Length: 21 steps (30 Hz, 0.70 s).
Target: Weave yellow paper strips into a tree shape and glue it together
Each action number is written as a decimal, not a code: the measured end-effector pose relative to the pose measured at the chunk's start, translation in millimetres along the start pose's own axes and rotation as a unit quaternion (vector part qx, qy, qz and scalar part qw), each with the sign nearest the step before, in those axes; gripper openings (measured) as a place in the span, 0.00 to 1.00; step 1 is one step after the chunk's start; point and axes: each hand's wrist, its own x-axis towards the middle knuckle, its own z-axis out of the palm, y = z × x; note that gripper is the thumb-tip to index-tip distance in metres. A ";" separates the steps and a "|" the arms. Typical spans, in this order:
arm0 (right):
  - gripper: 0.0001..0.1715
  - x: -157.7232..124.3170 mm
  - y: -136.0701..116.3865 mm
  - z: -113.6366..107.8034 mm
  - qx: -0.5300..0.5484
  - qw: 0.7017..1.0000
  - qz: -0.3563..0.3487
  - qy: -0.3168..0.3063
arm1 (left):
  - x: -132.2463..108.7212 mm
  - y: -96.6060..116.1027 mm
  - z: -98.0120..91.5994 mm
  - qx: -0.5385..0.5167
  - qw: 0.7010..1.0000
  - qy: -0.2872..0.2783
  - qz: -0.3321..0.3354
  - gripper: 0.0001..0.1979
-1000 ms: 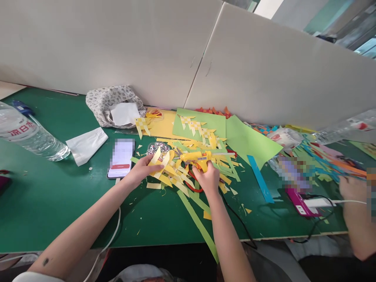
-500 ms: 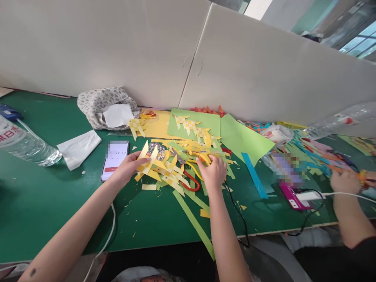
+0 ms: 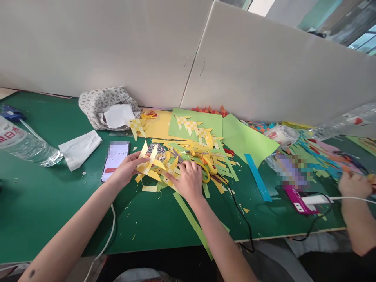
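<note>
My left hand [image 3: 132,166] pinches a woven yellow-and-cream paper fish [image 3: 151,158] with long pointed strips, above a heap of similar pieces. My right hand [image 3: 188,178] lies over the right side of that heap, its thumb stretched out away from the curled fingers. Grey scissor blades [image 3: 176,154] stick out just beyond its fingertips; the handles are hidden beneath the hand. Right of the fingers lies a yellow-handled tool [image 3: 210,162] among yellow and green paper strips. A round container of shiny bits [image 3: 157,150] sits behind the held fish.
A phone [image 3: 116,160], a white tissue [image 3: 80,149], a water bottle [image 3: 29,143] and a patterned cloth bag [image 3: 108,107] stand left. Woven fish [image 3: 190,125] rest on green paper behind. A blue strip [image 3: 258,178] and a magenta box [image 3: 299,199] lie right, near another person's hand [image 3: 355,184].
My right hand has moved left from the yellow-handled tool to the heap, now covering the red scissor handles. My left hand keeps its hold on the paper fish.
</note>
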 end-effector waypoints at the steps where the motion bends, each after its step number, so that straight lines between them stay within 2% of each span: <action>1: 0.31 -0.3 -0.5 0.6 0.000 1.000 0.001 -0.005 | 0.0 -0.1 0.1 -0.003 1.000 -0.007 0.000 0.20; 4: 0.30 -0.9 0.0 2.5 0.019 1.000 0.006 -0.005 | -0.2 -0.2 0.1 -0.009 1.000 -0.018 0.008 0.22; 11: 0.31 -1.8 1.0 7.5 0.074 0.997 -0.033 0.011 | -0.8 2.7 0.6 -0.039 0.999 0.018 0.034 0.19; 17: 0.27 -2.3 1.2 7.5 0.097 0.995 -0.033 0.009 | -2.6 3.6 3.7 -0.063 0.997 0.027 0.038 0.17; 21: 0.30 -1.8 -2.8 4.3 0.120 0.989 -0.081 0.011 | -2.0 2.3 2.6 -0.066 0.996 0.032 0.047 0.16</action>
